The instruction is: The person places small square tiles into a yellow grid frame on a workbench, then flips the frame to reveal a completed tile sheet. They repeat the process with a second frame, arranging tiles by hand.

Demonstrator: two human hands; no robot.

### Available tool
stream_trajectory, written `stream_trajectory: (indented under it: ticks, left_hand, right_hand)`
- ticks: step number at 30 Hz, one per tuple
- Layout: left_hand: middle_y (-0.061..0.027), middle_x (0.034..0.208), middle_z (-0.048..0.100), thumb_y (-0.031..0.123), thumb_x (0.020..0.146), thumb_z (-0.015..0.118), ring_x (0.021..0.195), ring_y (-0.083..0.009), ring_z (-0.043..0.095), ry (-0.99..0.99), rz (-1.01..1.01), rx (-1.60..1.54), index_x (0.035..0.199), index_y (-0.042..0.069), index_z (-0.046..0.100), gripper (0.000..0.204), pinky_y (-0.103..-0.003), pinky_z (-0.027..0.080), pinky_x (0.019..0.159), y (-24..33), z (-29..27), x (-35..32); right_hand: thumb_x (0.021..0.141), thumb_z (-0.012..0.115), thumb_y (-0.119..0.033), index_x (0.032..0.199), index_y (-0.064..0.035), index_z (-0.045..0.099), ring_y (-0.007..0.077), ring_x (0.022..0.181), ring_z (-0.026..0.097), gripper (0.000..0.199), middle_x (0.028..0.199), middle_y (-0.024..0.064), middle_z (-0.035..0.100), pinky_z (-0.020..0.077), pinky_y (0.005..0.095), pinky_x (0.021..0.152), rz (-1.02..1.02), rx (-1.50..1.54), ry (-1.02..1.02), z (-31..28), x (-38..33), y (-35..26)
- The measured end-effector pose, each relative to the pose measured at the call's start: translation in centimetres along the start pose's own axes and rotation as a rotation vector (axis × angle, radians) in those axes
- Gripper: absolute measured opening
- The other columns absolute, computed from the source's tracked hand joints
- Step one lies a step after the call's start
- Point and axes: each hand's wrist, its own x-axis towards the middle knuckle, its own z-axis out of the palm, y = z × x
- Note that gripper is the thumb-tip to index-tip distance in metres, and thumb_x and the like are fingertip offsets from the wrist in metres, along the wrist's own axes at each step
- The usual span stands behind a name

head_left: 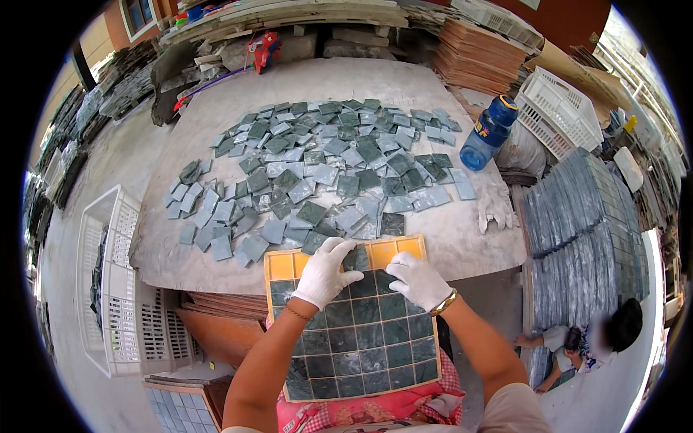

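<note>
A grid tray [274, 265] with a wooden rim leans over my lap against the table's near edge. Dark green square stone tiles [368, 310] fill most of its cells, while bare yellow cells show along its far row. In that row my left hand [326, 274], in a white glove, has thumb and fingers closed around a stone tile [356, 258]. My right hand [420, 281], also gloved, lies over the tray's right side with its fingers curled together. Whatever its fingertips may hold is hidden.
Loose tiles [317, 173] cover the table [180, 267]. A blue bottle [487, 137] and a white glove [495, 209] lie to their right. A white crate [119, 289] stands left. Stacked tile sheets [570, 231] rise right, near another person [577, 346].
</note>
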Motion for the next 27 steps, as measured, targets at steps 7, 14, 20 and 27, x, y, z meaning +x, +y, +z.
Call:
stream_trajectory:
  ticks: [7,14,20,27]
  left_hand:
    - [-0.0140,0.112,0.056,0.021,0.070,0.077,0.100,-0.0356,0.056,-0.058,0.066,0.109,0.120,0.006,0.054,0.057,-0.041,0.048,0.083,1.5,2.7,2.2]
    - [-0.0142,0.115,0.054,0.019,0.071,0.076,0.102,-0.0361,0.055,-0.094,0.070,0.084,0.119,0.005,0.053,0.055,-0.041,0.048,0.085,2.0,4.5,2.8]
    - [-0.0128,0.118,0.052,0.017,0.074,0.072,0.101,-0.0357,0.056,-0.049,0.011,0.218,0.115,0.005,0.055,0.046,-0.041,0.049,0.083,2.3,4.8,2.5]
    - [-0.0082,0.110,0.054,0.016,0.076,0.069,0.096,-0.0315,0.058,0.000,-0.042,0.305,0.108,0.010,0.057,0.035,-0.042,0.051,0.077,2.0,5.2,2.7]
  right_hand:
    - [0.079,0.067,-0.012,0.111,-0.0018,0.060,0.0187,0.069,0.060,0.034,0.093,0.0110,0.064,0.0487,0.0304,0.065,0.230,0.198,0.229,-2.4,-1.8,0.1]
    - [0.080,0.066,-0.014,0.108,-0.0026,0.061,0.0164,0.071,0.059,0.030,0.086,0.0091,0.064,0.0477,0.0284,0.067,0.248,0.265,0.324,-2.8,-1.9,1.3]
    - [0.082,0.064,-0.016,0.108,-0.0052,0.060,0.0264,0.088,0.063,0.028,0.100,0.0131,0.063,0.0505,0.0363,0.076,0.161,0.227,0.442,-1.7,1.2,3.9]
    - [0.082,0.064,-0.021,0.107,-0.0087,0.059,0.0328,0.101,0.058,0.028,0.113,0.0112,0.057,0.0490,0.0411,0.084,0.187,-0.139,0.328,-2.7,6.7,4.3]
